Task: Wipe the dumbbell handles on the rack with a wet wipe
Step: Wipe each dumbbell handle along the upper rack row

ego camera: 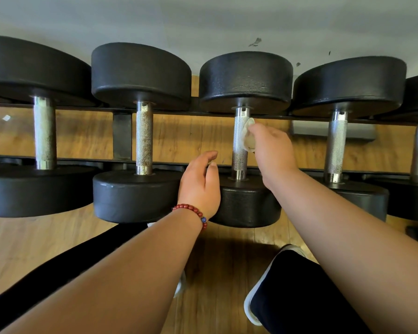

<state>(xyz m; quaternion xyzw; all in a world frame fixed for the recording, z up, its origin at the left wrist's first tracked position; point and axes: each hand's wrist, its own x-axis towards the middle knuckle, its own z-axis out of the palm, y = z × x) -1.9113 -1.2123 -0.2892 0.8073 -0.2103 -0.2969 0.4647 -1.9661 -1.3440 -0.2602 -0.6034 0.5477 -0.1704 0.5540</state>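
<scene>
Several black dumbbells with knurled metal handles lie side by side on a dark rack (122, 136). My right hand (272, 150) holds a crumpled wet wipe (247, 136) against the right side of the third dumbbell's handle (239, 131). My left hand (200, 184), with a red bead bracelet on the wrist, hovers with loosely curled fingers at the near weight head (246, 203) of that dumbbell, holding nothing. Whether it touches the head I cannot tell. Neighbouring handles stand to the left (144, 138) and right (336, 143).
The rack stands against a grey wall (203, 18) over a wooden floor (34, 249). My legs in dark trousers and a white-soled shoe (253, 300) are on the floor just below the near weight heads.
</scene>
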